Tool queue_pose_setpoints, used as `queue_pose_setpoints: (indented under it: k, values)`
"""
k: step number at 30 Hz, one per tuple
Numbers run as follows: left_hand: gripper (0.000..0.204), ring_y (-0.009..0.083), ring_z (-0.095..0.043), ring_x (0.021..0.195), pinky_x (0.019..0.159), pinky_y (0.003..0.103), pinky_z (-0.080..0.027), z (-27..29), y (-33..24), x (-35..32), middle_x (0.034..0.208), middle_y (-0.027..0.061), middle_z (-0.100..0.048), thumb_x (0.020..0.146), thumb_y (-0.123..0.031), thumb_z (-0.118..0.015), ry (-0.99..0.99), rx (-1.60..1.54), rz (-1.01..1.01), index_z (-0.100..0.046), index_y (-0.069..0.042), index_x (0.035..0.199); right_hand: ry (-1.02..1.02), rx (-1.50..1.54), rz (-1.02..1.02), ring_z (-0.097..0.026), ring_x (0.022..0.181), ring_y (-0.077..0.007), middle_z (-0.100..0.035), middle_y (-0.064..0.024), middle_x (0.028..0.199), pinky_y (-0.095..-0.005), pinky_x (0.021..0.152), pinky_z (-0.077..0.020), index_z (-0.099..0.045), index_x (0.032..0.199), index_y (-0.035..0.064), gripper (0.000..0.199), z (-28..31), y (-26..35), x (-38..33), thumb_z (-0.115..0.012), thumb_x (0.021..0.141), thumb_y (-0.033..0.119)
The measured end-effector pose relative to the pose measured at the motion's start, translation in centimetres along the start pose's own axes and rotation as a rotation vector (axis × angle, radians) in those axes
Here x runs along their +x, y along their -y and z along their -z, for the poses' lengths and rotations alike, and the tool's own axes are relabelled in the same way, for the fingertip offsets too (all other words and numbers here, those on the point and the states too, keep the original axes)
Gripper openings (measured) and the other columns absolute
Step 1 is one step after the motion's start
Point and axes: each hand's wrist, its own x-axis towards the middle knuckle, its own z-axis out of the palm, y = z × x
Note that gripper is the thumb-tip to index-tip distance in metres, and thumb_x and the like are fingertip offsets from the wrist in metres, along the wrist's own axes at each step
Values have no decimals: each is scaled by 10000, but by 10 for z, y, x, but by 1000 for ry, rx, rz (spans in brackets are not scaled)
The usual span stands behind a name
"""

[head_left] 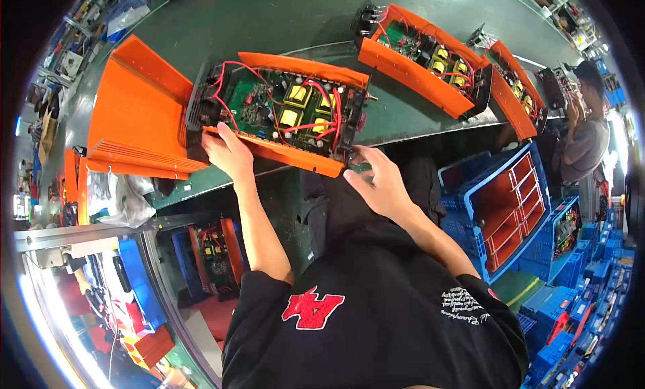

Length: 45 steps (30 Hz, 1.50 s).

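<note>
In front of me on the green bench lies an open power inverter (252,100) in an orange metal casing. Inside it are a green circuit board, yellow-wrapped transformers (293,117) and red wires (336,113). My left hand (232,154) grips its near left corner, thumb over the orange side wall, the other fingers partly hidden. At the near right corner, my right hand (381,184) is closed around the edge by the black end plate (348,127). An orange channel-shaped cover (138,100) with a ribbed edge stands against the inverter's left end.
Two more open orange inverters (416,70) (514,93) lie farther right along the bench (295,19). Below them is a tilted blue crate (477,221) with dividers. Another person (586,127) works at the far right. Clear plastic bags (121,201) hang at the left bench edge.
</note>
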Motion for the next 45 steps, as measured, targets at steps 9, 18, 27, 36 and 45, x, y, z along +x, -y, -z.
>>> queue_pose_setpoints:
  k: [9, 18, 27, 36, 45]
  values:
    - [484, 471, -487, 905, 788, 502, -367, -3, -1, -3, 945, 325, -540, 932, -364, -416, 10, 114, -43, -509, 109, 961, -230, 477, -30, -379, 1273, -247, -413, -148, 1353, -370, 1044, -284, -295, 1371, -32, 526, 0, -33, -4, -451, 937, 221]
    - [398, 408, -467, 955, 852, 462, -342, -9, 2, -4, 1015, 258, -519, 933, -302, -401, 104, 90, 5, -493, 71, 1036, -614, 836, 66, -211, 1351, -229, -228, -156, 1457, -336, 1104, -122, -167, 1409, -41, 629, -31, -43, 112, -380, 934, 310]
    - [351, 335, -459, 1130, 973, 420, -352, -11, 61, -10, 1162, 234, -488, 931, -191, -412, 90, -357, 222, -491, 83, 1135, -695, 516, -301, -367, 1241, -215, -363, -122, 1376, -298, 1057, -232, -295, 1375, -31, 614, -30, 4, 119, -423, 778, 35]
    - [278, 450, -511, 928, 756, 492, -422, -9, 62, -5, 1100, 319, -477, 945, -103, -380, 51, 506, -581, -399, 47, 1179, -355, 516, 10, -271, 1314, -225, -286, -172, 1411, -322, 1088, -187, -195, 1386, -64, 619, -12, -33, 66, -511, 874, 84]
    - [559, 427, -517, 942, 842, 457, -391, 3, 5, -16, 1026, 327, -533, 941, -400, -434, 84, 44, -67, -490, 143, 1061, -218, 49, 39, -314, 1283, -409, -228, -292, 1414, -386, 1050, -293, -173, 1400, -29, 720, 13, -12, 10, -551, 861, 263]
